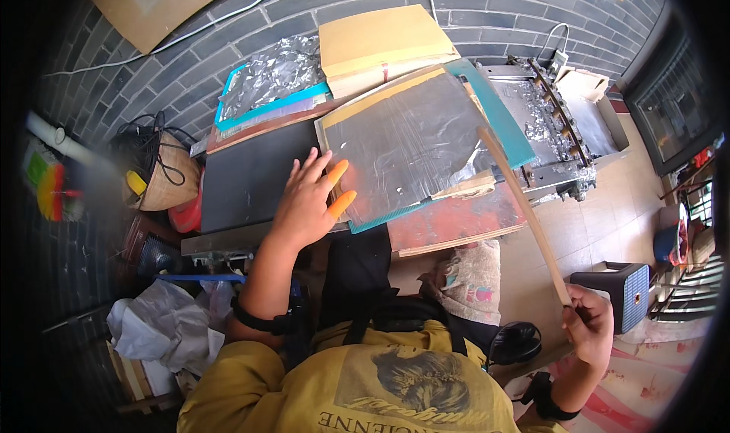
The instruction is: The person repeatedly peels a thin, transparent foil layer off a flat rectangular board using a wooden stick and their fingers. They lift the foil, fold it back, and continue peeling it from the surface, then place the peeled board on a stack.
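Observation:
A silvery foil sheet [399, 136] with a creased surface lies before me, on a stack of brownish paper over a teal corrugated board [496, 108]. My left hand [302, 205] is at the sheet's left edge, fingers spread and holding nothing. Orange finger cots [341, 205] cover two of its digits. In my right hand [593, 322], low at the right, is one end of a long thin strip [530, 216], which looks like wood or bamboo. The strip slants up and left, its far tip over the sheet's right edge; whether it touches is unclear.
Behind the sheet stands a thick yellowish paper stack [382, 39], beside a turquoise tray [228, 119] of foil scraps. A dark flat board [251, 176] lies left, a worn red board [456, 219] in front. Right are a foil-littered metal frame [542, 119] and a plastic stool [616, 296].

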Available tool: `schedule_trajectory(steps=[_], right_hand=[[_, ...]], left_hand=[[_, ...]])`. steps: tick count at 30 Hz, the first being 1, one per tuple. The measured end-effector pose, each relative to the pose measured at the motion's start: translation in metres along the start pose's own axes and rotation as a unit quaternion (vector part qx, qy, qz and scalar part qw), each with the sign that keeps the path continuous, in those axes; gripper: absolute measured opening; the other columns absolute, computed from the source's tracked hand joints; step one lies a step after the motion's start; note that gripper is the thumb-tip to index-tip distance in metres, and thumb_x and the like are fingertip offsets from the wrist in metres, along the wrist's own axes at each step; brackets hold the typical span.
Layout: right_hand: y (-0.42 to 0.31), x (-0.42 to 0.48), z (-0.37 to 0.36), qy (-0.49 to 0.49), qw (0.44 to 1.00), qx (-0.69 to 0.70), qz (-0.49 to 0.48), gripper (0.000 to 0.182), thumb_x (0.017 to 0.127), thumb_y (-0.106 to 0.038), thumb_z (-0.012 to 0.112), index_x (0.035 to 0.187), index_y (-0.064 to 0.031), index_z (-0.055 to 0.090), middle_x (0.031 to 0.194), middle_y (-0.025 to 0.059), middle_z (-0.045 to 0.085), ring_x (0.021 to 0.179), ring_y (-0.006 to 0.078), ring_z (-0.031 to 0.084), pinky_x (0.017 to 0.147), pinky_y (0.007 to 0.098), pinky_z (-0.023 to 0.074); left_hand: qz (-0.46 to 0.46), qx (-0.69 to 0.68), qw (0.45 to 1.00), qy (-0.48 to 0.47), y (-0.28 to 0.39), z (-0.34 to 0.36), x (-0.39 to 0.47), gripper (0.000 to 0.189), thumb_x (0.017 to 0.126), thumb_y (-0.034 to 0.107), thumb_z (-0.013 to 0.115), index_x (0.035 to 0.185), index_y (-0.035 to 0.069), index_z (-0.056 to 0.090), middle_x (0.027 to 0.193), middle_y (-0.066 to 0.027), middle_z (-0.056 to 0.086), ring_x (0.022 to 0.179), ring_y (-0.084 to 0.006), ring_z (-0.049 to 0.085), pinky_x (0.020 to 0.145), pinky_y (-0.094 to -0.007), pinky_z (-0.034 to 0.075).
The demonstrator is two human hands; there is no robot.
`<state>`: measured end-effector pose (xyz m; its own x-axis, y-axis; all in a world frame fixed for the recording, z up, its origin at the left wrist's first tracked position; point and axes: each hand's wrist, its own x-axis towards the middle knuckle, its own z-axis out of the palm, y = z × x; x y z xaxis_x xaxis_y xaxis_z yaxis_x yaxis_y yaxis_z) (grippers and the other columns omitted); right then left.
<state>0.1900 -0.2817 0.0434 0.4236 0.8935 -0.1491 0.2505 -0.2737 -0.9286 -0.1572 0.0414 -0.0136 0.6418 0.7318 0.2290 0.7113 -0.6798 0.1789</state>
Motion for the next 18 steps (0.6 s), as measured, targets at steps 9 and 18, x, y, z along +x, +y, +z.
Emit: schedule_trajectory(steps=[9, 18], right_hand=[[-0.055, 0.033, 0.033, -0.085, 0.975, -0.202, -0.037, 0.031, 0.073, 0.009, 0.059, 0.103, 0.0026, 0.065, 0.065, 0.0068, 0.053, 0.056, 0.0101, 0.047, 0.052, 0.0241, 0.038], [-0.053, 0.031, 0.028, -0.055, 0.986, -0.155, 0.01, 0.03, 0.075, 0.009, 0.058, 0.105, 0.0025, 0.064, 0.067, 0.0039, 0.056, 0.057, 0.0073, 0.047, 0.053, 0.0228, 0.0382]], left_hand=[[-0.033, 0.036, 0.999, -0.009, -0.014, 0.004, 0.0, 0.05, 0.091, 0.038, 0.058, 0.132, 0.009, 0.052, 0.142, -0.0163, 0.044, 0.137, -0.0369, 0.032, 0.114, -0.05, 0.021], [-0.016, -0.008, 0.999, 0.038, 0.0, -0.004, 0.012, 0.051, 0.088, 0.031, 0.063, 0.128, 0.002, 0.053, 0.139, -0.0159, 0.046, 0.135, -0.0365, 0.035, 0.113, -0.0494, 0.025]])
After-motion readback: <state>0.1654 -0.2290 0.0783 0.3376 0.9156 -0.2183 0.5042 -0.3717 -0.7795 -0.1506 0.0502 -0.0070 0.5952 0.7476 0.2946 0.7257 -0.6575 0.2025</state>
